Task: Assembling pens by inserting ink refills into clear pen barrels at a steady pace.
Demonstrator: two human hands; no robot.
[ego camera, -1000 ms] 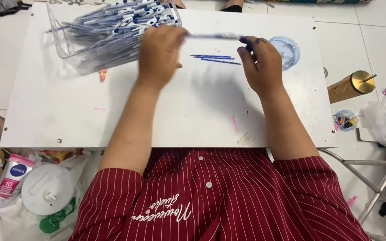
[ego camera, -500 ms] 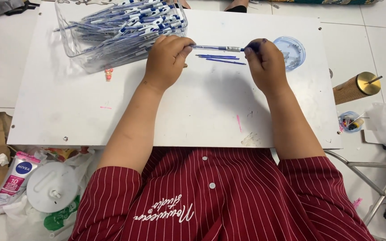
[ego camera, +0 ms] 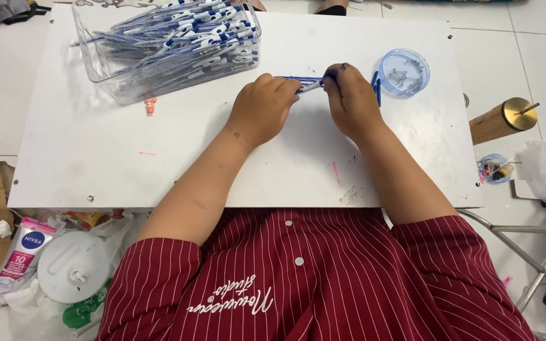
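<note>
both your hands are pinched onto the same blue and white pen point(ego camera: 309, 86), right in the middle of the counter point(ego camera: 159, 170). your left hand point(ego camera: 263, 108) has its grip curled around the barrel end, fingers folded over so i can't see much of the pen under there. your right hand point(ego camera: 350, 98) is clamped on the other end with the fingertips, thumb tucked in close to the tip (the fingertip looks stained dark blue, ink i guess). the two hands are nearly touching, only a short bit of pen showing between them.

just behind the left knuckles there's a few loose thin blue refills point(ego camera: 298, 78) lying flat on the counter. beside the right hand, a couple of small blue caps point(ego camera: 377, 88) are lying against a round clear blue dish point(ego camera: 403, 71) that has tiny metal bits in it, too small to tell what exactly.

further out on the far left corner sits a clear plastic bin point(ego camera: 159, 53) piled with finished blue and white pens, and a little pink figure point(ego camera: 151, 105) standing just in front of it. the counter itself is white with pink and blue marks here and there.

off the counter to the right, on the floor, a brown cone with a gold top point(ego camera: 503, 119) and a small cup of coloured bits point(ego camera: 494, 169). down left of your lap there's a white round lid point(ego camera: 74, 266) and a pink tube point(ego camera: 20, 256) in a heap of rubbish.
</note>
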